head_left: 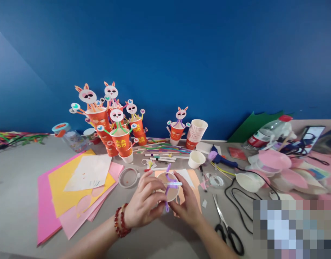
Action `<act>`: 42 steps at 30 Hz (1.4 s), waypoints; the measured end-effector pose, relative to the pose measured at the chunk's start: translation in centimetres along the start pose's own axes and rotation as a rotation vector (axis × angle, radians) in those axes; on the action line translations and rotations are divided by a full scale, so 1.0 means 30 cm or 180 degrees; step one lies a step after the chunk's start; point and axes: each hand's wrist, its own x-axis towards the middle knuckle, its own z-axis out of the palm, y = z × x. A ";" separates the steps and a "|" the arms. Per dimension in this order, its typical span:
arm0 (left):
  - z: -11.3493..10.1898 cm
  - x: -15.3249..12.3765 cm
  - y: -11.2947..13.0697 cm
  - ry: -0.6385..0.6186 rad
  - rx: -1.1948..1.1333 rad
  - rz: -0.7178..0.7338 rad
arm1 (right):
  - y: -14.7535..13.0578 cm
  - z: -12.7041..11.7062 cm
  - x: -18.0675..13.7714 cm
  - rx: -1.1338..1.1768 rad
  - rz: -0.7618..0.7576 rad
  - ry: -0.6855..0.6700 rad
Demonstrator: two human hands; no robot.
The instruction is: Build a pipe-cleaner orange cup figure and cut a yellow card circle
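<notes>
1. Head view, held piece: one pale-mouthed paper cup (pixel 175 194), between the two hands at the front of the grey table (pixel 22 172), mouth turned toward the wearer, presumably to give sight and access to the inside.
2. Fittings on it: purple fuzzy stem (pixel 166 206), its ends showing above and below the rim; slim translucent stick (pixel 173 183), lying across the mouth.
3. Left hand (pixel 146 199), with red-bead bracelets (pixel 122 220) at the wrist: fingers bent and close together at the cup's left side, by the stick's near end. Whether they clamp stick, stem or rim cannot be told.
4. Right hand (pixel 188 203): thumb and forefinger apart, clamped round the cup's right wall, seemingly to steady it.
5. Beneath and just beyond the hands: peach-coloured paper sheet (pixel 197 199).
6. Right of the hands: black-handled metal scissors (pixel 226 226), loops toward the wearer, probably for easy pick-up; farther back, blue glue gun (pixel 224 160).
7. Left: overlapping pink, yellow and white paper sheets (pixel 90 174), apparently laid aside to leave working room.
8. Rear: orange paper cups with white rabbit faces (pixel 120 142), stacked and grouped, perhaps to save space; nested white-rimmed paper cups (pixel 198 131), upright.
</notes>
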 end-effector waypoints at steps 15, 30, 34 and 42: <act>-0.016 -0.015 -0.098 0.0926 -0.0963 -0.1555 | 0.019 0.025 -0.007 0.0464 0.0492 -0.0130; -0.137 0.183 -0.030 -0.0989 0.0193 -0.0780 | -0.006 0.020 0.008 0.0202 0.0220 -0.0376; -0.136 0.167 -0.023 -0.0752 0.0039 -0.0833 | -0.008 0.021 0.005 0.0114 0.0166 -0.0399; -0.277 -0.016 -0.111 0.0794 -0.1271 -0.2144 | 0.014 0.020 0.007 0.0212 0.0156 -0.0273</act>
